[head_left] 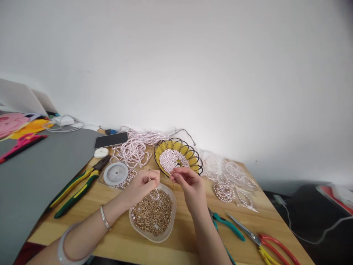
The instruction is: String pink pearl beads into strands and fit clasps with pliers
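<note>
Gold beads [154, 217] in plastic tub [174, 221], both hands over/near it

Left hand [143, 184]: fingers curled closed, clamped on short beaded strand [154, 195]; strand hangs over the tub. Silver bracelet [104, 217] on that wrist, pale bangle [61, 247] further up the arm. Right hand [193, 186]: thumb and forefinger tips together, other fingers loosely bent; contents of pinch too small to tell. Hands near each other, apart.

Tub sits on wooden table [182, 237]. Black wire basket [199, 158] behind right hand, pink pearl beads [172, 159] inside. Pink pearl strands [134, 147] heaped left of basket, near clear spool [116, 173], phone [111, 140] and white earbud case [101, 153]. Green-and-yellow pliers [79, 187] left of the spool. Right side: coiled pearl strand [224, 191] by clear plastic bags [234, 173]; teal-handled pliers [228, 225] partly behind right forearm, then scissors [257, 239] with red and yellow handles.
</note>
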{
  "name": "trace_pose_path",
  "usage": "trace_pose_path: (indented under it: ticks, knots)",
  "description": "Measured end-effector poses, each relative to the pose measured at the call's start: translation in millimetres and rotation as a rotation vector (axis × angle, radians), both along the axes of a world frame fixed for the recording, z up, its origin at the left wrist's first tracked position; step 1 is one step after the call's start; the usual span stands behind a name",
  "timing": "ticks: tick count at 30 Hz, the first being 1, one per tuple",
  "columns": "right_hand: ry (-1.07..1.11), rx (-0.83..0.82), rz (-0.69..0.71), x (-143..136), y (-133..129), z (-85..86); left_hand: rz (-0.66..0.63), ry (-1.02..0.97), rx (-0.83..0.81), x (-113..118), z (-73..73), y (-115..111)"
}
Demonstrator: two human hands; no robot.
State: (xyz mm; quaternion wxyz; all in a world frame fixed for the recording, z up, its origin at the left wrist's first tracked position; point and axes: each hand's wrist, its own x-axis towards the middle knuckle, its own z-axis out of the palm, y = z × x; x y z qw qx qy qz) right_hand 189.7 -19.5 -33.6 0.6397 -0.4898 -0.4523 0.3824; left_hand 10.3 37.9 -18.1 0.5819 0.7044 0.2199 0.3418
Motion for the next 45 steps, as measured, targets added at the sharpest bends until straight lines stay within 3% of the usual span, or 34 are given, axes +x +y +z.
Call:
trace_pose_path:
  ticks: [6,31,39,45]
  knots:
    - [-0.030,0.054,-0.033,-6,-1,-1.8,0.020,0.043,0.014,1,-2.7,0]
    - [-0.553,0.271,-0.165,-13,-6,4.2,0.112,0.132,0.098,3,-4.4,-3]
    - [-0.547,0.281,-0.052,-8,-6,9.7,0.087,0.124,0.075,2,-3.8,-3]
    - [-0.383,0.187,0.061,-3,-6,7.5,0.060,0.115,0.044,1,0.9,-3]
